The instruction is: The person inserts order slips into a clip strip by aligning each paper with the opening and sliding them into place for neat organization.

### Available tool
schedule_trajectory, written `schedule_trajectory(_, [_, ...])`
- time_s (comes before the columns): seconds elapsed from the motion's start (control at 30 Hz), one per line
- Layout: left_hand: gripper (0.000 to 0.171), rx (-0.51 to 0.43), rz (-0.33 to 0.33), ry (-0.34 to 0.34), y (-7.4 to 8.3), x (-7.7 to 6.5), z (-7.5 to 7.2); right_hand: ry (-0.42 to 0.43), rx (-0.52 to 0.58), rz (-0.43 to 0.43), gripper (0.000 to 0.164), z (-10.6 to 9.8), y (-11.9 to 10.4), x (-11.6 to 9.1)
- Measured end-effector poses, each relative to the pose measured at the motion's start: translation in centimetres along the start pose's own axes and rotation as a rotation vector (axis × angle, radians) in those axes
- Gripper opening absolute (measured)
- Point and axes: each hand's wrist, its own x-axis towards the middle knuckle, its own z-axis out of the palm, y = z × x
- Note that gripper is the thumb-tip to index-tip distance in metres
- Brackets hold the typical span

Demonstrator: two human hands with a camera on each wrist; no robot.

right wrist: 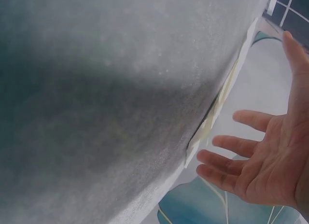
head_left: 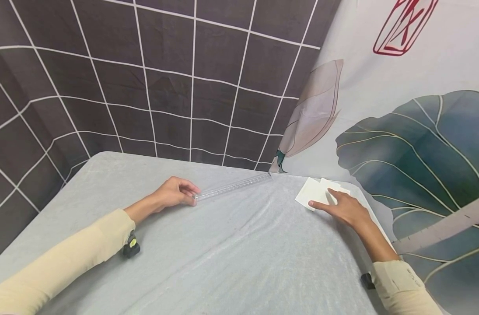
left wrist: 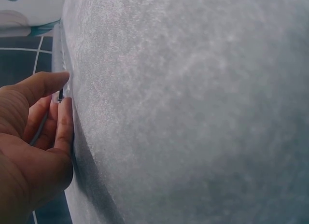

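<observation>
Head view inspection found two bare hands over a table covered with pale grey cloth (head_left: 219, 258). The left hand (head_left: 172, 193) had its fingers curled and pinched the near end of a clear plastic tube (head_left: 233, 187) between thumb and fingers; the left wrist view showed that end, with a dark mark, set between the thumb and fingertips. The tube lay slantwise near the table's back edge, its dark-tipped far end close to the spot where two wall hangings met. Its contents, if any, could not be made out. The right hand (head_left: 346, 211) was open, thumb and fingers spread, with nothing in its hold. It hovered over overlapping white sheets (head_left: 308, 194), which lay at the table's back right corner, well apart from the tube; the right wrist view showed a gap between the fingertips and the sheets. Both forearms wore beige sleeves (head_left: 74, 253), with a black device (head_left: 131, 248) at each cuff. Behind the table hung a dark grey tile-patterned curtain (head_left: 164, 57); to its right was a white hanging (head_left: 365, 78) printed with large blue-green leaves.
</observation>
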Motion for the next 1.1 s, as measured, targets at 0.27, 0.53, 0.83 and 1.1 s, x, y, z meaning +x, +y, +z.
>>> schedule_trajectory(0.27, [0.044, -0.009, -0.004, -0.002, 0.0, 0.0, 0.1, 0.002, -0.010, 0.013, 0.123, 0.1, -0.1, 0.1])
schedule_trajectory(0.53, [0.043, -0.005, -0.001, 0.001, 0.1, 0.0, 0.1, -0.002, -0.013, 0.018, 0.123, 0.1, -0.3, 0.3])
schedule_trajectory(0.83, [0.043, 0.011, 0.003, 0.003, 0.1, -0.1, 0.0, 0.011, -0.001, 0.024, 0.130, 0.5, 0.2, 1.2])
schedule_trajectory(1.1, [0.044, 0.014, -0.001, 0.003, 0.2, -0.2, 0.0, -0.005, -0.035, 0.034, 0.125, 0.3, -0.8, 1.0])
